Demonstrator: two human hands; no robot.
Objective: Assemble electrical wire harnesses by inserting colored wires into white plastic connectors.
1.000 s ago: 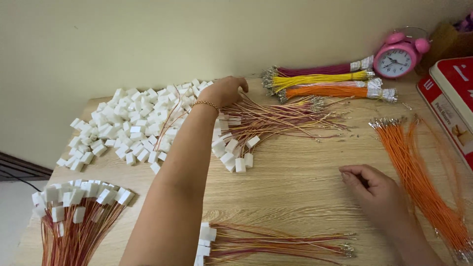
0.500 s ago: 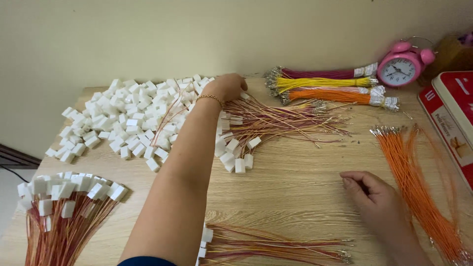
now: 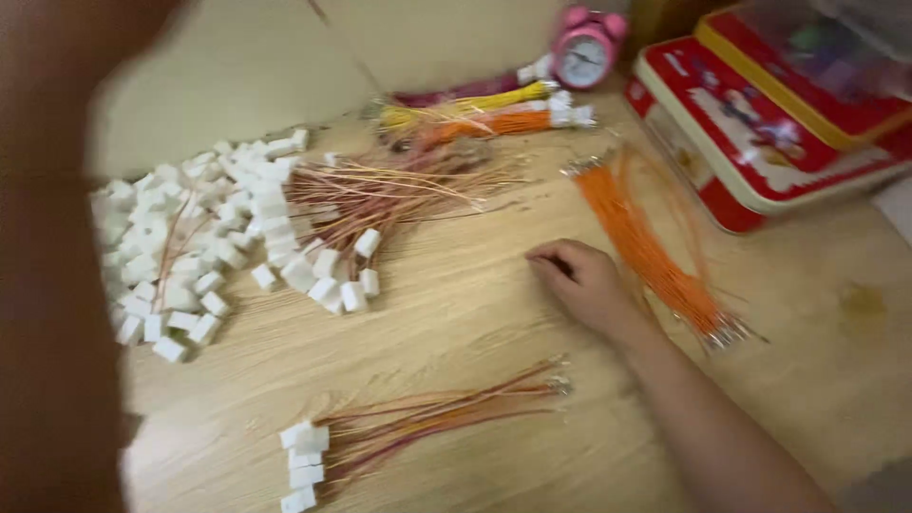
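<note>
While the right hand [image 3: 584,285] rests curled, empty, orange wires [image 3: 646,247] beside it run lengthwise — metal tips nearest.

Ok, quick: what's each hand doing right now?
Left hand: hand itself out of view; only a blurred arm fills the left edge.
Right hand: loosely curled, resting on the table beside the orange wires; any grip cannot be told.

I'm resting my right hand [image 3: 584,282] on the table [image 3: 475,313], pale wood with a matt, grainy look. The connectors [image 3: 204,247] are showing as white plastic, smooth. The orange wires [image 3: 646,247] beside my hand are looking plastic-coated, with metal tips glinting. The tin [image 3: 750,123] is shining glossy red. The pink clock [image 3: 584,47] is gleaming like plastic.
</note>
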